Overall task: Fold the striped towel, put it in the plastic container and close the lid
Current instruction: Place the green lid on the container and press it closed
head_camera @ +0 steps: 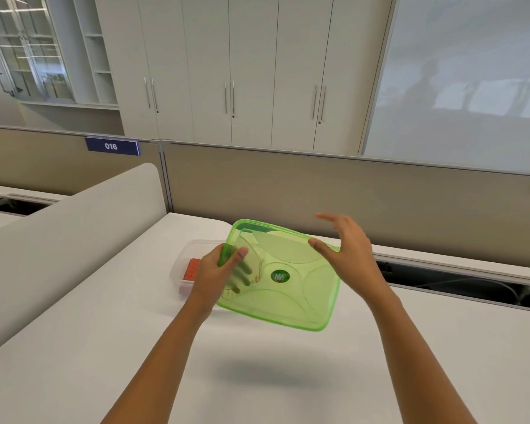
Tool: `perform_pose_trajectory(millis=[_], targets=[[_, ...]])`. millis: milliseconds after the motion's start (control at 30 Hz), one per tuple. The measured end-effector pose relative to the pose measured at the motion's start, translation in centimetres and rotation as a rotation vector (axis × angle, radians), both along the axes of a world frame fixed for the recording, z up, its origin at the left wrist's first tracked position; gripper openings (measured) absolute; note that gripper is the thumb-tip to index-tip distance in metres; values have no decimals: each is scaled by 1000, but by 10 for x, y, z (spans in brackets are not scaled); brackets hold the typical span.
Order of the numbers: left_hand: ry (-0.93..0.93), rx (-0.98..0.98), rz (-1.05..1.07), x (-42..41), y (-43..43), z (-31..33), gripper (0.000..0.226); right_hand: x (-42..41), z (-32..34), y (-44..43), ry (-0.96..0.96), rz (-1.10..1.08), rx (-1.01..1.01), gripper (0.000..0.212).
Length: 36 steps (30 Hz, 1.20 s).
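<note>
A translucent green lid [291,296] with a round label at its middle hangs tilted above the white table. My left hand [218,275] grips its left edge, thumb on top and fingers showing through from beneath. My right hand [346,247] is at the lid's far right edge with the thumb touching the rim and the fingers spread apart. Behind the lid, the clear plastic container [185,264] rests on the table, mostly hidden. A bit of reddish-orange towel [192,268] shows inside it.
The white table [104,347] stretches toward me. A low curved white divider [74,218] borders it on the left and a beige partition [318,185] stands behind. An open cable slot [459,280] runs along the back right edge.
</note>
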<state>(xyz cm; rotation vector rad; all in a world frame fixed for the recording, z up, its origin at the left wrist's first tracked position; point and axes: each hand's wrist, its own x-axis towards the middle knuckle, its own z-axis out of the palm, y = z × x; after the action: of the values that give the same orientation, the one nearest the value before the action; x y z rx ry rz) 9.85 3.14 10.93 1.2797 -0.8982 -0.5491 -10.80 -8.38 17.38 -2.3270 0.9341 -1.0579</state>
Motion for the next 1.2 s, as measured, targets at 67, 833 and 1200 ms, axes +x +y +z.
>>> perform_pose_trajectory(millis=[67, 833, 1200], targets=[[61, 22, 68, 9, 1, 2, 29, 0, -19, -1, -140, -81, 122, 49], [-99, 428, 591, 123, -21, -33, 30, 103, -100, 5, 186, 55, 565, 38], [-113, 576, 519, 151, -26, -56, 39, 112, -110, -16, 125, 76, 592, 49]])
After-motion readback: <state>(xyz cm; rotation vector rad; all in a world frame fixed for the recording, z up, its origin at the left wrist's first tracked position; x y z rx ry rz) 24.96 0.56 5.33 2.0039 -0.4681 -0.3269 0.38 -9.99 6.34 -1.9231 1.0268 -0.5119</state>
